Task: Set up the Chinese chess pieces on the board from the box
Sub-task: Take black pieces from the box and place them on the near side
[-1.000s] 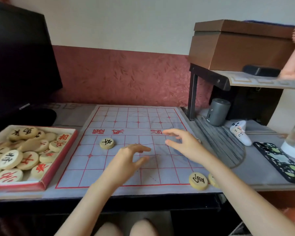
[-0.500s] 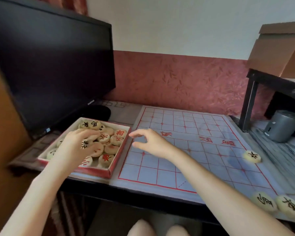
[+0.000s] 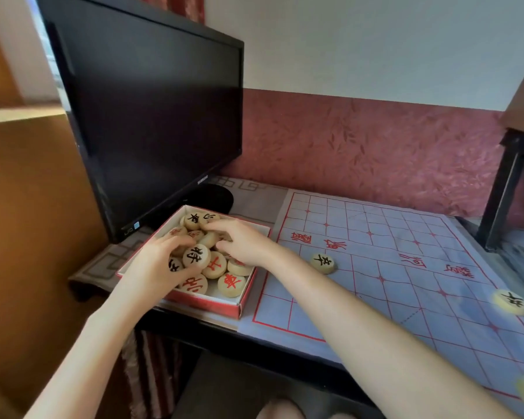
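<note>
Barely begun: only three pale round wooden pieces (image 3: pixel 322 263) lie on the blue paper grid board (image 3: pixel 406 237) right of the red-edged cardboard box (image 3: pixel 206 304), where the rest sit heaped, the left hand (image 3: pixel 156 269) curling round a black-lettered disc (image 3: pixel 196 257) and the right hand (image 3: pixel 245 243) resting loose-fingered on them.

The box (image 3: pixel 206 303) sits left of the board (image 3: pixel 406 237), in front of the screen (image 3: pixel 152 122). Both my hands are in the box on the pile of pieces (image 3: pixel 230 284), left hand (image 3: pixel 152 267) nearer me, right hand (image 3: pixel 245 243) behind. One piece (image 3: pixel 322 263) lies on the board near the box
</note>
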`<state>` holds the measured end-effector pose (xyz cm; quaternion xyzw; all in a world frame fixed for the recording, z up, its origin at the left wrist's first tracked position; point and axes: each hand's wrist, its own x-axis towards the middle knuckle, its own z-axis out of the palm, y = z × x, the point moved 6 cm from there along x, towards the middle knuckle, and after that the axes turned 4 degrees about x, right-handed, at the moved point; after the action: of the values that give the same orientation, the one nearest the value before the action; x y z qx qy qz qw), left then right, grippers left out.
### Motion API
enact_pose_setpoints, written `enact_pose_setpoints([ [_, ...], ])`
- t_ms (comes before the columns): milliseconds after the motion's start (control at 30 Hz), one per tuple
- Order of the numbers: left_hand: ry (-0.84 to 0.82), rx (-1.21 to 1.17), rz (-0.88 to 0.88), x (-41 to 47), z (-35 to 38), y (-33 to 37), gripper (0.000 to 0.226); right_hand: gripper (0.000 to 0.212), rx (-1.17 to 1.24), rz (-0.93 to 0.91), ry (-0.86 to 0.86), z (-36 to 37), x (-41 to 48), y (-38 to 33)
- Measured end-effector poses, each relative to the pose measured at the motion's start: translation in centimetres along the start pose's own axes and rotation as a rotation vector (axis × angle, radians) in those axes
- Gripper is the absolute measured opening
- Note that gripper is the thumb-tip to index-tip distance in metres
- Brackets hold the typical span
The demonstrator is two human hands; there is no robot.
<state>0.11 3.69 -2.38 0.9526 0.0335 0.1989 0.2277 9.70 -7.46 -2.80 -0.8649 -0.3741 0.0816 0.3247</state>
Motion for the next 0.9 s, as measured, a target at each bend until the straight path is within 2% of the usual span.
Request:
enact_pose_setpoints([
  [100, 0.065, -0.037, 0.021, -0.4, -0.1, 0.1, 0.045, 0.037, -0.079, -0.014, -0.008, 0.5, 0.9, 0.5],
  [233, 0.066, -0.036, 0.004, -0.6, 0.2, -0.6, 0.047, 0.017, -0.009, -0.025, 0.159, -0.8, 0.8, 1.0],
  [400, 0.056, -0.042, -0.022, -0.8, 0.4, -0.8, 0.048, 0.035, -0.069, -0.055, 0.042, 0.1, 1.3, 1.2],
  [533, 0.053, -0.057, -0.028, -0.8, 0.5, -1.1, 0.05, 0.031, -0.101, -0.077, 0.078, 0.2, 1.7, 1.3],
  [600, 0.056, -0.062, -0.03, -0.8, 0.5, -1.1, 0.05, 0.025, -0.029, -0.066, 0.153, -0.7, 1.4, 1.1],
  [667, 0.058, -0.065, -0.028, -0.7, 0.6, -1.1, 0.05, 0.028, 0.076, -0.011, 0.209, -1.7, 0.9, 1.2],
  [900, 0.054, -0.045, -0.028, -0.6, 1.0, -1.5, 0.05, 0.032, 0.094, 0.054, 0.191, -2.6, -0.6, 3.0],
])
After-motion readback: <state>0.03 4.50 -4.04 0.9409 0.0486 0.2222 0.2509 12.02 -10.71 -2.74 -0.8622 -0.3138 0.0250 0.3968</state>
